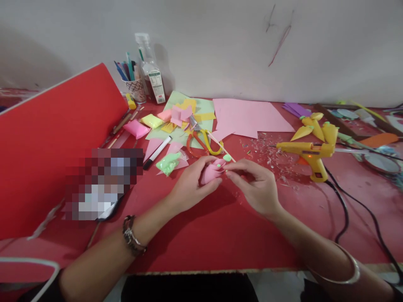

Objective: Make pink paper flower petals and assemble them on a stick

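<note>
The left hand [191,183] hugs a pink shape [208,174] in curled fingers. Beside them, the right hand [260,189] points in, fingertips close; I can't tell if they hold anything.

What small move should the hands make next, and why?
Perhaps the right hand should gently press the small green dot: the left hand holds the pink piece, the dot sits on it, and the right hand is close beside.

No legible text — the label [156,86] on the bottle [149,65] by the far edge of the desk [201,243] has print too small to read
</note>
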`<state>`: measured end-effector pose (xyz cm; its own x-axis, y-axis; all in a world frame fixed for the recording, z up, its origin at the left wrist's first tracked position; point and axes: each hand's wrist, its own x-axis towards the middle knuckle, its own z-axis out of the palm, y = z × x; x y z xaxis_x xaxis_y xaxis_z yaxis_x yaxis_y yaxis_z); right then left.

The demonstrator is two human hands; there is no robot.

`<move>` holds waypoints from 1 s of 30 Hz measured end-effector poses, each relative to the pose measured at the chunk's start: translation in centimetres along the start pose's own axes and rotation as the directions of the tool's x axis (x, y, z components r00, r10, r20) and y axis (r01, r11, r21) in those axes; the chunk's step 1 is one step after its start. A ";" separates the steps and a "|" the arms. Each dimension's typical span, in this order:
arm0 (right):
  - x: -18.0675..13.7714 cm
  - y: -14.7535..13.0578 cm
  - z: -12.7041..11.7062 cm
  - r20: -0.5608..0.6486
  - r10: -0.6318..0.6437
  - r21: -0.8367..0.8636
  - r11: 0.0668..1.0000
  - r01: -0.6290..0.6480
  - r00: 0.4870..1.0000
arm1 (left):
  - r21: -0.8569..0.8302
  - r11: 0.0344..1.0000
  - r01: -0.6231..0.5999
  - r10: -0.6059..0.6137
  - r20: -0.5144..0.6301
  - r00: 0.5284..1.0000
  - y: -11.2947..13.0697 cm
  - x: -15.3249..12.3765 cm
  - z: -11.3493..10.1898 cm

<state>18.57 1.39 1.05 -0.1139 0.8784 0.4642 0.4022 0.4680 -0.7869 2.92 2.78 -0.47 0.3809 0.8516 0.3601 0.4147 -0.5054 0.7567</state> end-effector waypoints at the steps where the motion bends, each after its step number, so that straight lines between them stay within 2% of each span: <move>1: 0.0 0.0 0.0 0.001 -0.003 0.000 1.000 0.003 1.000 | -0.001 1.000 -0.006 0.006 0.004 1.000 0.1 0.0 0.0; 15: -0.1 0.1 0.1 0.021 -0.051 -0.010 0.999 0.051 0.998 | -0.042 0.999 -0.029 0.030 0.015 0.999 0.1 -0.1 0.1; 21: -0.1 0.0 -0.1 0.016 -0.102 -0.075 0.992 0.103 0.995 | -0.044 0.999 -0.018 0.019 0.007 1.000 0.2 -0.1 0.0; 30: -0.1 -0.1 -0.1 0.028 -0.082 -0.070 0.994 0.084 0.996 | -0.030 0.999 -0.020 0.020 0.002 1.000 0.2 -0.1 -0.1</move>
<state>18.61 1.28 1.07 -0.1718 0.8394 0.5157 0.4543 0.5320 -0.7146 2.92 2.62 -0.34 0.3906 0.8412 0.3738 0.3820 -0.5176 0.7656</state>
